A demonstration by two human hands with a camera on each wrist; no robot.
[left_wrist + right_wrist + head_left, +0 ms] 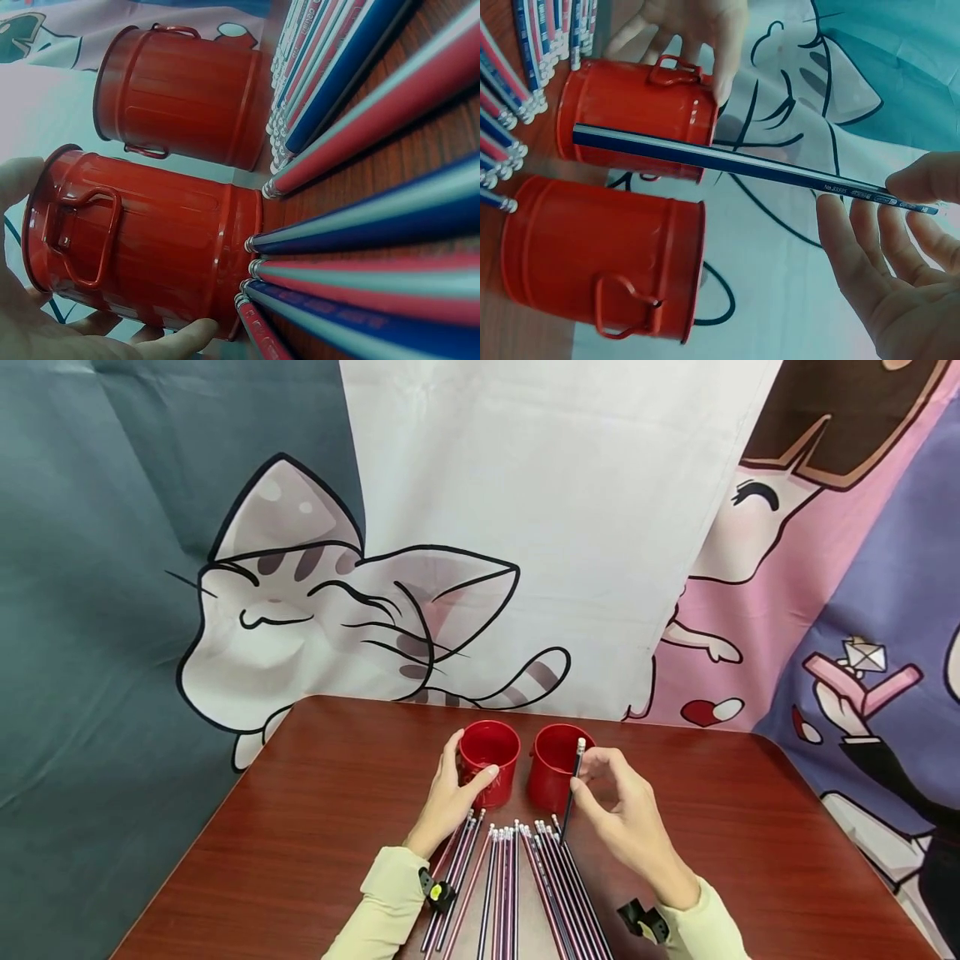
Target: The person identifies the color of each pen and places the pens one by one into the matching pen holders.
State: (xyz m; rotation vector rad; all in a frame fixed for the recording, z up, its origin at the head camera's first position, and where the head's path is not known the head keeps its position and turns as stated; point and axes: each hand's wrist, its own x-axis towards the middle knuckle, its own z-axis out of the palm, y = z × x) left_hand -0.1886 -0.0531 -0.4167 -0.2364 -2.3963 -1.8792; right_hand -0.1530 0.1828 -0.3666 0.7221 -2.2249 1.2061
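Observation:
My left hand (448, 800) grips the left red bucket (507, 777), fingers along its outer side and thumb across its front. In the left wrist view that bucket's wire handle (112, 240) faces the camera. The right hand (630, 818) pinches a dark blue striped pencil (727, 160) near its upper end, between thumb and fingertips. This pencil stands nearly upright in front of the right red bucket (546, 787), white eraser up, its lower end above the pencils on the table. Nothing shows inside the visible part of either bucket.
Several red and blue striped pencils (506, 885) lie in loose groups on the brown table (277, 843), eraser ends toward the buckets. Behind the table's far edge hangs a cartoon-printed cloth (600, 527). Both forearms reach in on either side of the pencils.

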